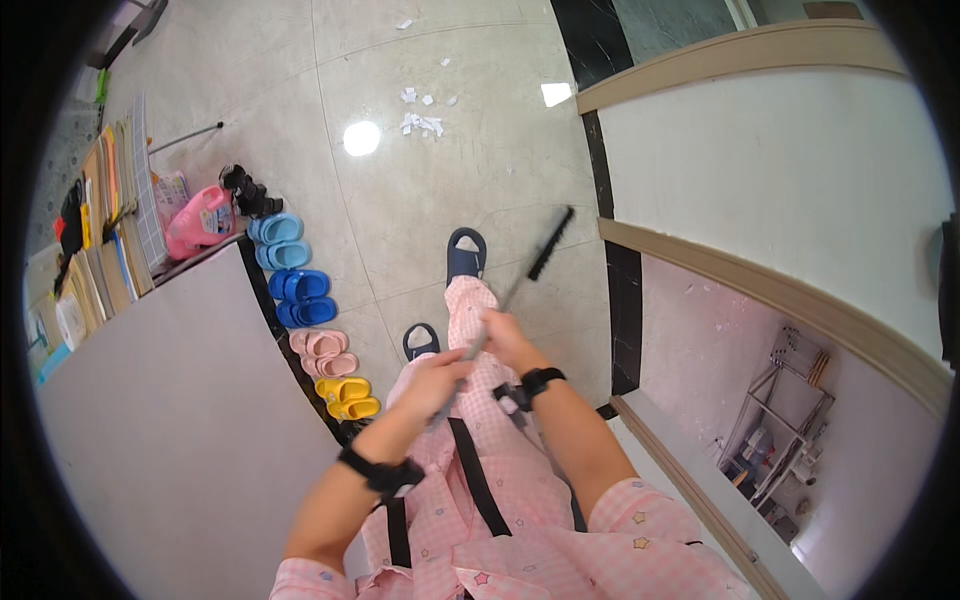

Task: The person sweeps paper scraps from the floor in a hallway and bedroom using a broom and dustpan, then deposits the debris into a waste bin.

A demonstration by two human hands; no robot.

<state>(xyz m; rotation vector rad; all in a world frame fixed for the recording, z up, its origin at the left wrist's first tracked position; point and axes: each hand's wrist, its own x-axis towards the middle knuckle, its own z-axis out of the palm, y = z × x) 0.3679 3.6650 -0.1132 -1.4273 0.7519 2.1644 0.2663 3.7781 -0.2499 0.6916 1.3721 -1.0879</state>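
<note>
My left hand (429,386) grips the grey handle of a broom near its upper end. Farther down the same handle, my right hand (510,339) is closed around it. The broom head (551,244), with black bristles, tilts just over or on the tiled floor (517,330), ahead and to the right of my feet; whether it touches is hard to tell. Small white paper scraps (422,124) lie in a loose cluster beyond my feet, with a few single pieces farther out. The broom stands apart from them.
Pairs of clogs and slippers (304,285) line the left wall. A pink jug (199,223) stands beyond them, beside a stack of books and papers (112,262). Door frames (675,262) run along the right, with a metal rack (776,412) past one opening.
</note>
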